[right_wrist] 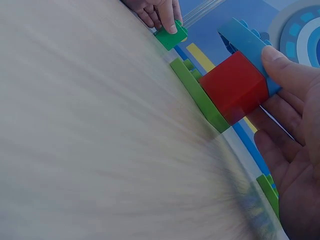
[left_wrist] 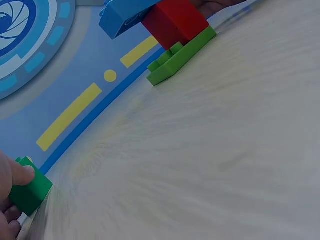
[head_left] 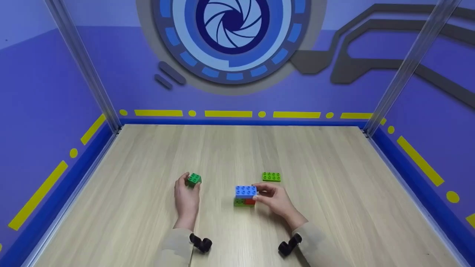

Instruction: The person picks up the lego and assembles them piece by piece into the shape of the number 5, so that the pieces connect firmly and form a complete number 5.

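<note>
My left hand (head_left: pixel 186 202) pinches a dark green four-stud brick (head_left: pixel 195 179) between thumb and fingers, at or close to the tabletop. To its right stands a small stack: a light green flat brick (left_wrist: pixel 182 59) at the bottom, a red brick (right_wrist: pixel 235 86) on that one's right part, and a long blue brick (head_left: pixel 245 191) on top. The blue brick's left half juts out over bare studs of the green one. My right hand (head_left: pixel 276 200) grips the right end of the blue brick, thumb in front and fingers behind.
Another light green flat brick (head_left: pixel 271 176) lies on the wooden table (head_left: pixel 237 148) behind my right hand. Blue printed walls (head_left: pixel 237 102) border the table at the back and sides. Black cameras are strapped to both wrists.
</note>
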A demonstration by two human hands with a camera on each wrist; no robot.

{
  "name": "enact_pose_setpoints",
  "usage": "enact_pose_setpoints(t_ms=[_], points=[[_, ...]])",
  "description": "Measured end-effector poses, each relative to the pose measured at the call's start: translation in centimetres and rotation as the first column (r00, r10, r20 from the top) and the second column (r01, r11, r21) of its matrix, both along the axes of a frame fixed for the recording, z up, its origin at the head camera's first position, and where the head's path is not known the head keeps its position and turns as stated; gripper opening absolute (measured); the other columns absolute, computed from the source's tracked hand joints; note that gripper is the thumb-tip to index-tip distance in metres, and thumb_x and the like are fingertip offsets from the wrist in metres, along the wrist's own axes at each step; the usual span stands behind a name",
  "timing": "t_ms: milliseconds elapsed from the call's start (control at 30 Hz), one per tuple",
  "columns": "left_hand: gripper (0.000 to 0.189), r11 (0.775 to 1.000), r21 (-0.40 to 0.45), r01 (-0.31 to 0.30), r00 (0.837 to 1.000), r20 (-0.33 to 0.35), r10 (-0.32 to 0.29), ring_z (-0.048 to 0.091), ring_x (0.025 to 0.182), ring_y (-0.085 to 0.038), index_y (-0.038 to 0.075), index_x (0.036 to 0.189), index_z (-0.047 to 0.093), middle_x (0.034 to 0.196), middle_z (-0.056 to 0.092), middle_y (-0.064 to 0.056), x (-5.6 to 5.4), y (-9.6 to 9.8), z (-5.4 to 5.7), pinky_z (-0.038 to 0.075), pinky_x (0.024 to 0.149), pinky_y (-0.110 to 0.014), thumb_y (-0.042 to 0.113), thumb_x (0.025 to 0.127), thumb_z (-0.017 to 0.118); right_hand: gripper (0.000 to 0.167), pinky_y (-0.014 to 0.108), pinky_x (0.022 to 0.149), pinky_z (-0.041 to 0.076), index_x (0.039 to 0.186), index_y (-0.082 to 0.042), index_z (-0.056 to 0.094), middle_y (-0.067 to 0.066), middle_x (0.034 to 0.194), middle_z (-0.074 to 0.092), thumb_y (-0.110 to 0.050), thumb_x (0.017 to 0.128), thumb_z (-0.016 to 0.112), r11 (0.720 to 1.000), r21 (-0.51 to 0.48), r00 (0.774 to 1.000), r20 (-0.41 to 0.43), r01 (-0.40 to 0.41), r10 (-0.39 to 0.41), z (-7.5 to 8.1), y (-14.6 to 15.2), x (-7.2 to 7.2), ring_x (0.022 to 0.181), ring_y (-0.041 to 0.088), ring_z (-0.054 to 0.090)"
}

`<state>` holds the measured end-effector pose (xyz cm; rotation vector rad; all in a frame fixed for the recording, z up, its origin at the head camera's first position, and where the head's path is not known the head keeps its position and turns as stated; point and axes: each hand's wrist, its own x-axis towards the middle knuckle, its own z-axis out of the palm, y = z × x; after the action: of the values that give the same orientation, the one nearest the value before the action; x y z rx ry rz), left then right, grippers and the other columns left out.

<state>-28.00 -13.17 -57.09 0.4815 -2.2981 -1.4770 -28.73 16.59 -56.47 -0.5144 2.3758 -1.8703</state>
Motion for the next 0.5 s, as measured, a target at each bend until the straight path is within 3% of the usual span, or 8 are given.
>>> enact_pose_setpoints(t_ms=[133, 333, 500], points=[[0.053, 0.998, 0.061, 0.01, 1.0, 0.007, -0.01, 0.052, 0.138, -0.039, 0.004, 0.145, 0.049, 0.146, 0.053, -0.022, 0.09, 0.02, 0.07, 0.046, 0.115, -0.053, 0.01, 0.097, 0.07, 0.038, 0.016, 0.091, 0.056, 0.122, 0.004, 0.071, 0.022, 0.121, 0.073, -0.009, 0.088, 0.08, 1.0, 0.004, 1.0, -0.005, 0.008, -0.008, 0.04, 0.01, 0.05, 0.102, 0.008, 0.07], [0.051, 0.979, 0.198, 0.053, 0.998, 0.026, -0.06, 0.054, 0.14, -0.037, 0.012, 0.145, 0.052, 0.149, 0.055, -0.02, 0.24, 0.15, 0.35, 0.049, 0.114, -0.05, 0.018, 0.098, 0.071, 0.039, 0.017, 0.092, 0.056, 0.123, 0.004, 0.07, 0.023, 0.122, 0.073, -0.009, 0.088, 0.081, 1.0, 0.009, 1.0, -0.005, 0.004, -0.004, 0.04, -0.01, 0.03, 0.106, 0.016, 0.071], [0.049, 0.953, 0.286, 0.097, 0.995, -0.021, -0.095, 0.052, 0.142, -0.035, 0.012, 0.144, 0.054, 0.151, 0.054, -0.018, 0.25, 0.33, 0.45, 0.05, 0.113, -0.045, 0.013, 0.097, 0.07, 0.04, 0.019, 0.093, 0.057, 0.123, 0.004, 0.07, 0.023, 0.123, 0.072, -0.008, 0.087, 0.081, 1.0, -0.001, 1.0, 0.003, 0.002, -0.002, -0.03, -0.03, -0.06, 0.108, 0.021, 0.071]])
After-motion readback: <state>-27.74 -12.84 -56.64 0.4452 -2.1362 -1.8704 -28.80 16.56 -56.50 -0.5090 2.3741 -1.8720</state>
